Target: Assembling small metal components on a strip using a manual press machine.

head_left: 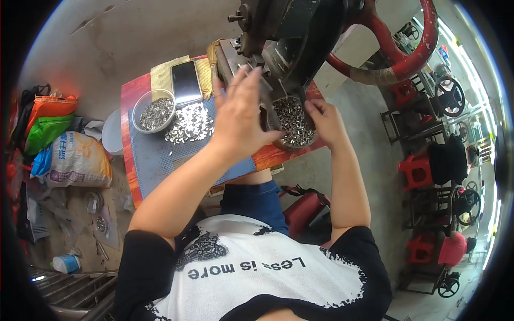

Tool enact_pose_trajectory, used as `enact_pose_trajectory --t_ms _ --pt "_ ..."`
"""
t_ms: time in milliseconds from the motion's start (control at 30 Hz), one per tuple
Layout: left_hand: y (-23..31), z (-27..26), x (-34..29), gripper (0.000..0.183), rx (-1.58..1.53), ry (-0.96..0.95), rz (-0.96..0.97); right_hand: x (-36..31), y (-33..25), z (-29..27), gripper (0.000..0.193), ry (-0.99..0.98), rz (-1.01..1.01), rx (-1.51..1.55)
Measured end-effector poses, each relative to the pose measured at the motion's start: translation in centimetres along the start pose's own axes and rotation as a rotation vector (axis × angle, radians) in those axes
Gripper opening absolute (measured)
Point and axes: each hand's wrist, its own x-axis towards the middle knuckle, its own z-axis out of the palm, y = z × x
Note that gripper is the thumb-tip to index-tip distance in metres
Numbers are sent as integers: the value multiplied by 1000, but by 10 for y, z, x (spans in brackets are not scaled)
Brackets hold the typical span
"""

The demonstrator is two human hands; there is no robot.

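My left hand (241, 115) is raised in front of a dark hand press (289, 37), slightly blurred. Its fingers are stretched and apart, and nothing shows in them. A round bowl of small metal pieces (294, 123) stands at the press's foot, between my hands. My right hand (325, 122) is at the bowl's right side, fingers bent in beside the press's dark frame. What they grip, if anything, I cannot make out. Left of my left hand, loose shiny metal pieces (190, 124) lie on a blue mat (155, 160), beside a clear tub (137, 119) filled with similar pieces.
A phone (186, 81) lies on a yellow cloth at the table's back. The press's red handwheel (393, 67) juts out at upper right. Bags and a woven sack (77, 160) are on the left. Red stools (416, 172) and more presses line the right side.
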Motion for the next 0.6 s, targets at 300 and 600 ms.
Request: enact_pose_trajectory --t_ms 300,600 --pt "-67 -23 -30 89 292 -561 -223 1 -20 0 31 -374 308 1099" --pt "-93 -90 -62 33 -80 96 -243 -55 -109 100 39 -459 -258 445"
